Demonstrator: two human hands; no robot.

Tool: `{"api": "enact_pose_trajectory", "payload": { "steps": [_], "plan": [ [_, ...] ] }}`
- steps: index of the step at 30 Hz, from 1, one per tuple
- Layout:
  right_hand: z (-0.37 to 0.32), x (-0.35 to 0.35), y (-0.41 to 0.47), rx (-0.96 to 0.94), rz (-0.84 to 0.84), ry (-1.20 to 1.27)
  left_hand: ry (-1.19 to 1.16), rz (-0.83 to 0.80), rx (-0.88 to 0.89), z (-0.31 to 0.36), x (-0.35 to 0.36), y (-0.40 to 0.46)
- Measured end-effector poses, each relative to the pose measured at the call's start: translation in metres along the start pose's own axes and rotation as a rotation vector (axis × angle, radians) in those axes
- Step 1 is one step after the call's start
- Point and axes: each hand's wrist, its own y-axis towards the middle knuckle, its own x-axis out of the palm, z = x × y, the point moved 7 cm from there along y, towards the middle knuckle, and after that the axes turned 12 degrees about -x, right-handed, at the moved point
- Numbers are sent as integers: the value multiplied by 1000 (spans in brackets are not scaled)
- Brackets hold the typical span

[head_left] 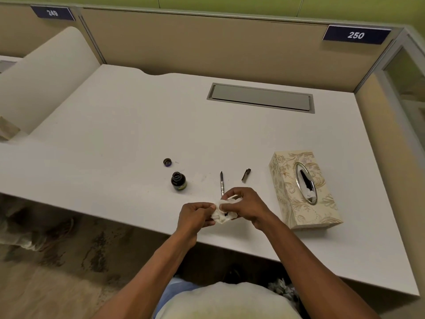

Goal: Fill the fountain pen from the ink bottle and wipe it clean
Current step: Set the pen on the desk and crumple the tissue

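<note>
A person stands at a white desk [115, 125] inside a beige-walled cubicle, seen from above over both bare forearms. Near the front edge, the left hand [195, 216] and right hand [245, 207] meet over a crumpled white tissue [222, 215] with a dark ink stain near its middle. Each hand's grip is closed on the tissue with pinched fingertips, the two hands almost touching.

The fountain pen [222, 183] lies on the desk just beyond the right hand, nib pointing away from the person; its near end is hidden behind the fingers, so whether they touch it cannot be told. To its right, apart from it, lies a short dark piece, probably the pen cap [246, 175]. To the pen's left stands the open ink bottle [178, 180], small, round and dark, with a greenish label too small to read. Its round lid [167, 162] sits just behind it, inner side up.

On the right, near the right forearm, sits a cream tissue box [299, 192] patterned with gold leaves, a tissue showing in its oval metal-rimmed slot. A grey cable hatch [261, 97] is set flush into the desk further back. Nothing lies between the hands and the pen or bottle.

Two dark blue plates on the partition read "249" [53, 13] at left and "250" [356, 35] at right.
</note>
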Motion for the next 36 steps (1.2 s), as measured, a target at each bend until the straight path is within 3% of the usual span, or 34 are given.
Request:
{"api": "enact_pose_trajectory", "payload": {
  "steps": [7,12,25,30,36],
  "plan": [
    [1,5,-17,-186,151,-222,-105,50,-33,-16,1,-3],
    [10,7,-34,-275,275,-260,-124,-32,-29,-27,10,-13],
    [20,25,-84,-320,413,-263,146,131,92,-35,14,-20],
    [19,28,-97,-309,572,-289,262,12,134,-26,21,-17],
    [17,42,-113,-312,776,-258,182,-240,102,-22,10,-26]
  ]
}}
